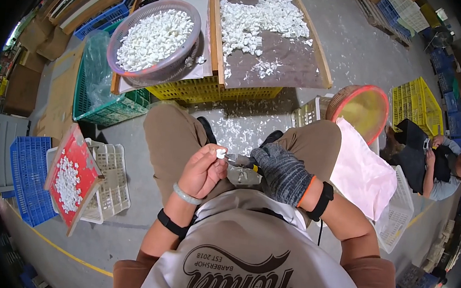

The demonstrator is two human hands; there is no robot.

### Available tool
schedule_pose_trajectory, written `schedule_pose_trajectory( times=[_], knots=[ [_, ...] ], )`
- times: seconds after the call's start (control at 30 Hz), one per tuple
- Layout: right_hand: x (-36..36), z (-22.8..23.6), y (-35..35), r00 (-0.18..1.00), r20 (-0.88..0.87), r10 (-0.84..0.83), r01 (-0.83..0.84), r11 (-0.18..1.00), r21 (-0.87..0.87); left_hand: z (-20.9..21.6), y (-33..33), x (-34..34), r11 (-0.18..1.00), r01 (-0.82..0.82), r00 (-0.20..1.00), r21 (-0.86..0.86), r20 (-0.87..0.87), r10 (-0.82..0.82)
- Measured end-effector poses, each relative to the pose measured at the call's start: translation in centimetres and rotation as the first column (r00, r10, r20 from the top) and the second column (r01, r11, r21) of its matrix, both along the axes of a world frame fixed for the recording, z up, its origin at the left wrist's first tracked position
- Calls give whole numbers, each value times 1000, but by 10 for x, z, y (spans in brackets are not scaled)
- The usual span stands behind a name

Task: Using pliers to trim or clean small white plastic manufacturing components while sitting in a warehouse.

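Between the fingertips of my bare left hand is a small white plastic piece. My right hand, in a dark grey knit glove with an orange cuff, is closed round a pair of cutting pliers with black and yellow handles. The pliers' jaws point left and meet the white piece, or come very close to it. Both hands are above my lap, between my knees. Ahead of them, a brown board with wooden side rails carries a heap of white pieces.
A round pink-grey basket full of white pieces stands left of the board. On the left, a red tray with white pieces rests on crates. To the right are a red-rimmed basket, a pink cloth and another person. White scraps litter the floor.
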State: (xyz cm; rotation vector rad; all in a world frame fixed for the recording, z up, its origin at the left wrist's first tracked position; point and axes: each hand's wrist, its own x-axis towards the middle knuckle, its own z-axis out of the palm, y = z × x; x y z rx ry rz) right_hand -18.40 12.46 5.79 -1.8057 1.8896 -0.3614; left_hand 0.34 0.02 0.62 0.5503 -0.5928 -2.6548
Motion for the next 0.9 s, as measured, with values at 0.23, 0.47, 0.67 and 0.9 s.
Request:
schedule_pose_trajectory(
  times=[0.23, 0.47, 0.67, 0.9],
  knots=[
    [-2, 4, -3, 998, -53, 39, -37, 998, 43, 1, 2, -2, 1000, 17, 999, 16, 37, -18],
    [-1, 14, -2, 993, -118, 14, -6, 997, 71, 3, 3, -4, 1000, 14, 999, 22, 34, -15],
    [-1, 8, 0, 993, -116, 13, -7, 999, 45, 2, 4, -3, 1000, 9, 999, -9, 45, -8],
    [-6, 6, -5, 994, -94, 48, -49, 999, -7, 3, 3, -4, 999, 36, 998, 17, 55, -37]
  ],
)
